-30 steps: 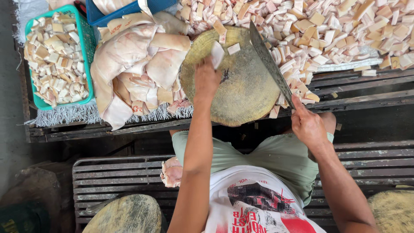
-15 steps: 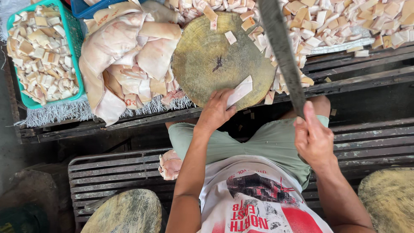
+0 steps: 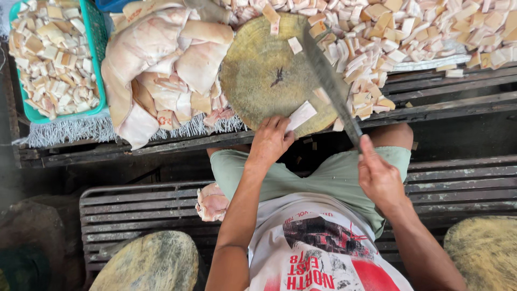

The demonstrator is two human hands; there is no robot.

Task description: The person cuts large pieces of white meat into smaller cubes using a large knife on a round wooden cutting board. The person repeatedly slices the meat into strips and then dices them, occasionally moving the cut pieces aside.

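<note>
My left hand pinches a pale flat strip of pork skin at the near edge of a round wooden chopping block. My right hand grips the handle of a long dark cleaver, whose blade slants up over the right side of the block. A few cut pieces lie on the block's far side.
A heap of cut pale cubes covers the table at the right. Large raw skin slabs lie left of the block, beside a teal basket of cubes. More round blocks stand near my legs; a meat piece rests on the slatted bench.
My left hand has drawn back from the middle of the block to its near edge with the strip. The cleaver has swung in over the block's right side.
</note>
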